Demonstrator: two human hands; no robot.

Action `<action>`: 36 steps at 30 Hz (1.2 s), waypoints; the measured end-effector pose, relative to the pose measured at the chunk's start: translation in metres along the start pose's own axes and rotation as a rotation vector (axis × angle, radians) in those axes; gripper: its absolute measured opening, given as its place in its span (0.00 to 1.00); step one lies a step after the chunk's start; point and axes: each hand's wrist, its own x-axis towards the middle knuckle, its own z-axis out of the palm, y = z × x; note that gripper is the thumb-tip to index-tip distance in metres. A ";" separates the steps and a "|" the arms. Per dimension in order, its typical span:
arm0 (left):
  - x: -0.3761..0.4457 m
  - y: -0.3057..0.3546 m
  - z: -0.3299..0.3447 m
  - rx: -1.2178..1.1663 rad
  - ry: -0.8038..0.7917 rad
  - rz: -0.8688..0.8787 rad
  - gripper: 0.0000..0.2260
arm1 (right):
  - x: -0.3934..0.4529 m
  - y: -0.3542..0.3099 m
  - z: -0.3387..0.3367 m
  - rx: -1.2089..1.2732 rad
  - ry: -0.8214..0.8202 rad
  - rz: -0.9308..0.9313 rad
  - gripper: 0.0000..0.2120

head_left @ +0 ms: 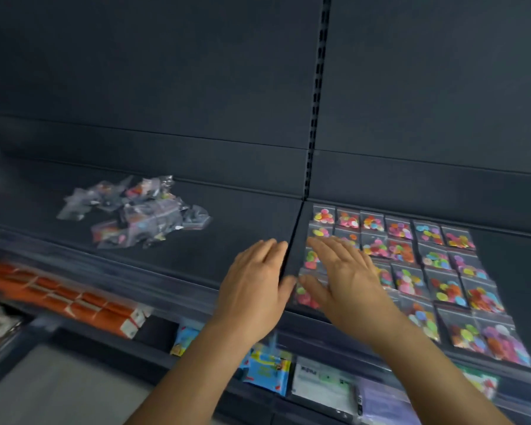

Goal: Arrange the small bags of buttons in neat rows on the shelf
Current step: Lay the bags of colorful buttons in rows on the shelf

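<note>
Showing a dark shelf (252, 222) from above, the head view has both hands at its centre. The left hand (253, 280) lies flat with fingers straight and together, holding nothing, just left of the seam (293, 237) between two shelf panels. The right hand (344, 277) is also flat, fingers extended and slightly spread, over the left edge of the arranged bags (436, 271); whether the palm presses them or hovers just above cannot be told, as motion blur softens the fingers.

The arranged bags, clear packets of coloured buttons, lie in rows on the right panel, edges touching or overlapping. Those in the left columns are partly hidden beneath the right hand and forearm.

A loose pile of bags (138, 210) sits well apart on the left panel, crumpled and overlapping; its contents are hard to make out through blur.

Below the shelf's front edge, orange packages (65, 299) lie in a row at left, blurred. Blue packets (267, 369) and a white packet (322, 384) show on a lower level, partly covered by the forearms. A slotted upright (318, 87) runs up the back panel.
</note>
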 end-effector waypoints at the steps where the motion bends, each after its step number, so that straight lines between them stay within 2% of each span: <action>1: -0.004 -0.019 -0.008 -0.002 0.001 -0.015 0.26 | 0.009 -0.017 0.008 0.006 -0.005 -0.012 0.30; 10: -0.027 -0.176 -0.072 -0.004 0.027 -0.092 0.25 | 0.085 -0.160 0.079 0.095 -0.036 -0.055 0.28; 17: -0.028 -0.265 -0.099 -0.006 0.062 -0.169 0.25 | 0.142 -0.229 0.117 0.150 -0.078 -0.104 0.26; 22: -0.013 -0.317 -0.101 -0.015 0.064 -0.249 0.23 | 0.191 -0.253 0.146 0.171 -0.114 -0.165 0.24; 26: 0.006 -0.357 -0.091 0.010 -0.026 -0.350 0.24 | 0.234 -0.263 0.173 0.137 -0.150 -0.176 0.21; 30: 0.023 -0.388 -0.079 0.084 -0.122 -0.409 0.17 | 0.270 -0.263 0.196 -0.092 -0.331 -0.163 0.10; 32: 0.031 -0.399 -0.075 0.104 -0.138 -0.399 0.17 | 0.284 -0.262 0.204 -0.108 -0.364 -0.190 0.11; 36: 0.044 -0.419 -0.077 0.054 -0.142 -0.426 0.18 | 0.299 -0.266 0.215 0.053 -0.415 -0.317 0.17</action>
